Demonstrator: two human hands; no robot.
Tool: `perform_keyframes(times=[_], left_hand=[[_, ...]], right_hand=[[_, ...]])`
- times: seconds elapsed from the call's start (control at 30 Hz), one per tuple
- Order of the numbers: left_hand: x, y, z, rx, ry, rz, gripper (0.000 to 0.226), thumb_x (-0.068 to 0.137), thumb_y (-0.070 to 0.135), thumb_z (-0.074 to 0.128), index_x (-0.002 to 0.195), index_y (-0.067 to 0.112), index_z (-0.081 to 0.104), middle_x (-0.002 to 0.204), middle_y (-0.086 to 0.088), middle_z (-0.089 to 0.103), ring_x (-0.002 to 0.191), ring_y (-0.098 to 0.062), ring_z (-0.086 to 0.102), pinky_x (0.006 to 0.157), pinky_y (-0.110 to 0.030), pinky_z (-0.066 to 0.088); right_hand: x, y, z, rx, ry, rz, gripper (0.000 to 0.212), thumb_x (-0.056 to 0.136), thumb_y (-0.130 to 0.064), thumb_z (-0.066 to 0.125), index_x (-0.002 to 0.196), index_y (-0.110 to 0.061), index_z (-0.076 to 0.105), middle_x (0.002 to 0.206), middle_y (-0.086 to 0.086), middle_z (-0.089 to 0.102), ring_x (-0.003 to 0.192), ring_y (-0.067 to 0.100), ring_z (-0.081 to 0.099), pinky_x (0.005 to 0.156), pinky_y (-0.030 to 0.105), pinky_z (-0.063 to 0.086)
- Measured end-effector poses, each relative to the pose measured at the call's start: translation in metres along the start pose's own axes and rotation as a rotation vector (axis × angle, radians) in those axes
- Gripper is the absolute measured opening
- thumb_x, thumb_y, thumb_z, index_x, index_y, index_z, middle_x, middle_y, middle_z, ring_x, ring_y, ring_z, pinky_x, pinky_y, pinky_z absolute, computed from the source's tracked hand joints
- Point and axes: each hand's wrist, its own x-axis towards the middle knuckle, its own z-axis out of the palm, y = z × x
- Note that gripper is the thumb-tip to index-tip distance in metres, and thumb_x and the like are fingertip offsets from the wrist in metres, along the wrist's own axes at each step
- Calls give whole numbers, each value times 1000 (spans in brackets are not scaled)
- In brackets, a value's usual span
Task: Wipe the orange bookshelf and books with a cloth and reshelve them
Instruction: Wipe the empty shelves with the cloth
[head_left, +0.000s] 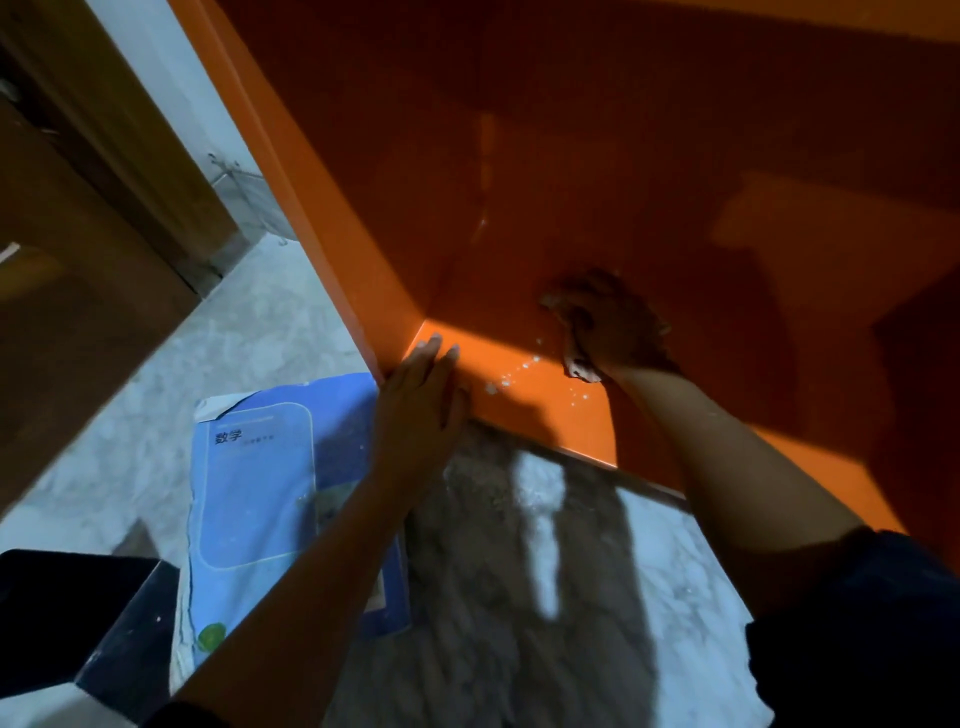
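Inside the orange shelf (597, 171), the right hand (615, 325) presses a crumpled cloth (576, 364) to its floor, grip closed on it. The left hand (418, 410) lies flat and open on the shelf's front left corner, holding nothing. Blue books (254, 499) lie on the floor just left of the shelf.

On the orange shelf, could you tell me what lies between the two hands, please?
In the head view, white specks dot the orange shelf between the left hand, flat on the front corner, and the right hand pressing the cloth.
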Motion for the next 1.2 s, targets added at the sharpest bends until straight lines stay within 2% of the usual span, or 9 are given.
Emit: perform_keyframes(times=[0.17, 0.27, 0.47, 0.67, 0.8, 0.9, 0.97, 1.07, 1.2], left_hand=[[2, -4, -4, -14, -29, 44, 47, 90, 32, 42, 121, 3, 60, 129, -23, 55, 112, -38, 58, 91, -37, 45], [3, -1, -13, -104, -17, 19, 48, 92, 33, 38, 119, -1, 60, 125, -24, 57, 113, -37, 57, 94, -32, 41], [-10, 18, -37, -343, 392, -98, 23, 91, 5, 50, 112, -3, 58, 100, -21, 55, 92, -18, 50, 79, -17, 35], [-4, 21, -47, -375, 622, -76, 49, 90, 10, 53, 134, 10, 33, 112, -28, 42, 102, -21, 44, 90, -36, 41], [1, 13, -55, -363, 579, -76, 56, 93, 3, 50, 144, 9, 28, 121, -24, 42, 112, -17, 43, 94, -43, 45], [3, 7, -63, -365, 503, -87, 56, 98, 6, 44, 144, 20, 15, 127, -6, 45, 108, -5, 47, 91, -16, 41], [4, 3, -67, -362, 469, -61, 58, 100, 9, 41, 144, 28, 9, 130, 2, 43, 110, -7, 51, 88, -10, 40], [6, 0, -71, -362, 420, 0, 67, 101, 12, 38, 142, 46, -3, 147, -11, 39, 125, -23, 50, 97, -28, 45], [10, 0, -76, -390, 370, 3, 71, 100, 16, 36, 139, 57, -7, 149, -14, 35, 124, -29, 52, 94, -46, 49]], right_hand=[[-2, -18, 7, -36, -91, -99, 38, 96, -23, 38, 129, -25, 57, 139, 2, 51, 135, 27, 35, 111, 41, 27], [-6, -29, 9, -85, -136, -159, 36, 100, -21, 42, 134, -27, 51, 142, 0, 47, 138, 26, 30, 112, 37, 23], [-12, -43, 23, -41, -52, -207, 37, 93, -23, 42, 124, -21, 62, 129, 8, 59, 128, 34, 45, 104, 47, 38], [-11, -59, 30, -48, -71, -207, 44, 96, -40, 31, 126, -25, 60, 129, 5, 58, 127, 31, 44, 101, 43, 38], [-5, -71, 37, -25, -79, -215, 42, 95, -38, 34, 126, -26, 60, 131, 4, 56, 128, 29, 42, 104, 43, 34], [1, -82, 44, 79, -151, -175, 41, 96, -43, 31, 128, -36, 56, 137, -4, 50, 130, 21, 40, 106, 39, 33], [2, -90, 48, 185, -232, -96, 37, 100, -41, 34, 132, -39, 51, 140, -8, 47, 128, 16, 43, 100, 28, 36], [0, -99, 53, 108, -170, -146, 35, 99, -39, 37, 129, -36, 53, 135, -5, 51, 123, 20, 47, 91, 30, 40], [-10, -106, 55, 37, -126, -235, 30, 98, -33, 44, 122, -31, 59, 126, -5, 56, 115, 20, 53, 81, 32, 43]])
